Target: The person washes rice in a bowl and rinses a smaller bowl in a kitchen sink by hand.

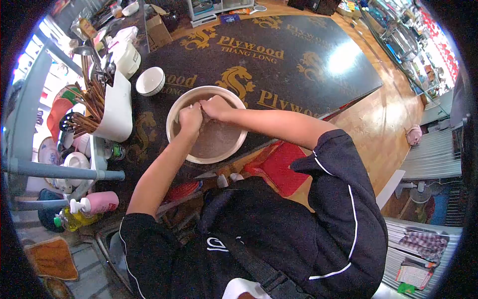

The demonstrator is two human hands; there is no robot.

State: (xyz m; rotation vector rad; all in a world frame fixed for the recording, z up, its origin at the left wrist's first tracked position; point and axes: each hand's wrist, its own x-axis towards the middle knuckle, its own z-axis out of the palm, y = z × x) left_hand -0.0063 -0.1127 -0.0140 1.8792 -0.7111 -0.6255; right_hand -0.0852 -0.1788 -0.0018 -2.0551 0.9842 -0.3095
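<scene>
A round, pale-rimmed basin (209,160) stands on the dark printed plywood board, with cloudy grey-brown liquid inside. Both hands are over its far part, close together. My left hand (191,120) is closed, its fingers curled in toward the other hand. Beside it, my right hand (217,107) is closed too, knuckles up, near the far rim. Whatever the fingers hold, if anything, is hidden or too small to make out.
Left of the basin are a white bowl (150,81) and a white holder (118,110) full of chopsticks and ladles. A pink pump bottle (103,203) and a yellow bottle (75,220) lie lower left. A red stool (285,169) is under the board's near edge.
</scene>
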